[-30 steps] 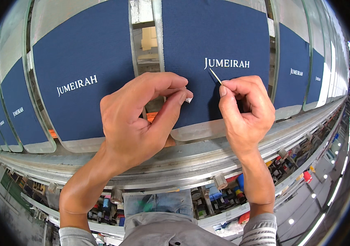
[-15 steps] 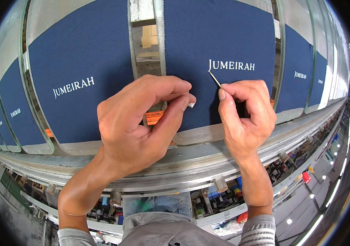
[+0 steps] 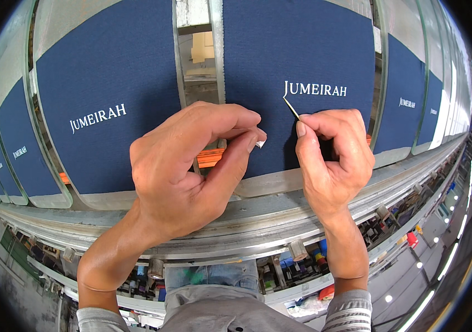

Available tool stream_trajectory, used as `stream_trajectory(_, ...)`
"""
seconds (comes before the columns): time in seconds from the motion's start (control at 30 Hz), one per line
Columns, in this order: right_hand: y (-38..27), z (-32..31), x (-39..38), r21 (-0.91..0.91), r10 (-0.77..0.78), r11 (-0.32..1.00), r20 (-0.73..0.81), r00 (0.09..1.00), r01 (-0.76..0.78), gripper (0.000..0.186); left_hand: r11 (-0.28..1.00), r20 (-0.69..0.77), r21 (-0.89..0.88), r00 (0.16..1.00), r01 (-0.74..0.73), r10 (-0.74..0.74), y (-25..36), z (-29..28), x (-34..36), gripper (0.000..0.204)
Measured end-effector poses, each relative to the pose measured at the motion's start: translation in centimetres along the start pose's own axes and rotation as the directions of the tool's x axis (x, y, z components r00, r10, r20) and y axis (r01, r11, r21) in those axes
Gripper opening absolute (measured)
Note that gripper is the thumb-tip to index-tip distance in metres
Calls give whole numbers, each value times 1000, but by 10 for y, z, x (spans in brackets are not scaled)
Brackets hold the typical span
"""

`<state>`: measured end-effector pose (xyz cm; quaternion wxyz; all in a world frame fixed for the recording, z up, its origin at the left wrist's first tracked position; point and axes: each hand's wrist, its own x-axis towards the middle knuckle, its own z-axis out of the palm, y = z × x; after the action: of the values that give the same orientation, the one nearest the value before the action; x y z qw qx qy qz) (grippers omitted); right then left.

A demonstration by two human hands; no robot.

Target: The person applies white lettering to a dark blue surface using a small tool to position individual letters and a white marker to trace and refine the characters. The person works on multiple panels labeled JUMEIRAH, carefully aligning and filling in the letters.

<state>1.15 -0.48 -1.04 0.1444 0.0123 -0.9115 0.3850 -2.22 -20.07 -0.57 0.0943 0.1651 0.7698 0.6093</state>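
A navy blue fabric panel (image 3: 302,44) lies flat on a printing board in front of me, with white lettering (image 3: 316,89) on it. Between thumb and forefinger my right hand (image 3: 335,157) pinches a thin pale pointed stick (image 3: 291,109). Its tip meets the lower end of the first letter, or hovers just over it. Left of it, my left hand (image 3: 192,166) is closed in a pinch on a small white scrap (image 3: 260,143), perhaps paper or cloth. The scrap is mostly covered by the fingertips.
Another navy panel (image 3: 103,72) with the same white lettering lies on the board to the left. More such boards run off both ways. A metal rail (image 3: 236,213) crosses between me and the boards; under it stands a shelf crowded with containers (image 3: 288,271).
The panels and boards shift very slightly in the picture. Both hands keep their pinches, and the stick's tip stays by the first letter.
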Motion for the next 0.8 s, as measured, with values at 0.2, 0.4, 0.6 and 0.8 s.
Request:
stream_trajectory(0.2,-1,0,0,7,18,1000,2,1000,-18,15,999,-4,-14,999,-38,38,-5,0,-1,19)
stream_trajectory(0.4,0,0,0,15,12,1000,0,1000,-12,14,1000,-4,-22,1000,-22,22,-2,1,0,19)
stream_trajectory(0.6,0,1,0,11,18,1000,-5,1000,-18,14,1000,-7,-14,1000,-21,21,-2,1,0,19)
stream_trajectory(0.8,0,0,0,10,13,1000,-5,1000,-13,14,999,-4,-24,1000,-25,25,-3,1,0,20)
